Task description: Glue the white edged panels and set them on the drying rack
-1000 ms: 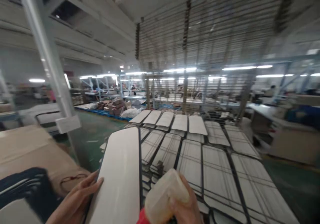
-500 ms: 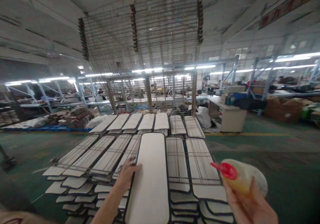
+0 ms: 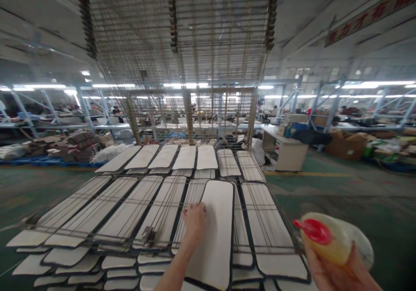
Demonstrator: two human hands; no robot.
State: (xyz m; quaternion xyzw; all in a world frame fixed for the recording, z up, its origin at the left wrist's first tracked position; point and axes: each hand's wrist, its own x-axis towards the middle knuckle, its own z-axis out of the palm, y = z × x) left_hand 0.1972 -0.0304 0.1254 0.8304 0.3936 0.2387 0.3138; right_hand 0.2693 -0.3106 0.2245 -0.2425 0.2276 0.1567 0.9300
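My left hand [image 3: 194, 221] is at the upper left edge of a long white panel [image 3: 216, 234] with rounded corners and a dark border. Its fingers are curled in, and the panel's edge under them is partly hidden. This panel lies on top of the wire rack [image 3: 149, 204], over other white panels. At the right, my right hand [image 3: 341, 267] is wrapped round a translucent squeeze bottle [image 3: 354, 234]. The bottle has a red pointed nozzle cap [image 3: 316, 231] aimed to the left, and yellowish contents show inside.
Similar panels [image 3: 74, 204] lie in rows and layers on stacked wire shelves. Raised wire racks [image 3: 188, 35] slope up behind them. Beyond stand a pale desk [image 3: 289, 152], a brown carton [image 3: 347, 143], heaped goods [image 3: 78, 145] and long workbenches under strip lights.
The view has shifted. The loose panel has moved right across the rack, with my left hand beside it, fingers now more curled. My right hand still holds the bottle, further right in view.
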